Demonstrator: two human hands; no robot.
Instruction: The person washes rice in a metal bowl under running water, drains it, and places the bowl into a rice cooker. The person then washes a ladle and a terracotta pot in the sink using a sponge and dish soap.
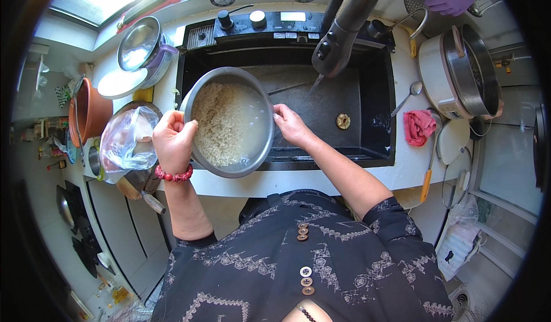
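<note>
A round metal bowl (pixel 267 150) with rice (pixel 217 124) and cloudy water is held tilted over the left part of a black sink (pixel 318 106). The rice lies heaped toward the bowl's left side, the water toward its right. My left hand (pixel 174 139), above a red bead bracelet (pixel 174 174), grips the bowl's left rim with the thumb on the edge. My right hand (pixel 292 125) holds the right rim between thumb and fingers. Right of the bowl, a thin stream of water runs from the faucet (pixel 333 53) into the sink. The drain (pixel 343 121) shows at the sink's right.
Left of the sink are a plastic bag (pixel 129 141) on a cutting board, a cleaver (pixel 142 188), a brown basin (pixel 92 113) and stacked metal bowls (pixel 138 44). On the right stand a steamer pot (pixel 456 72), a red cloth (pixel 419 127) and a spoon (pixel 414 90).
</note>
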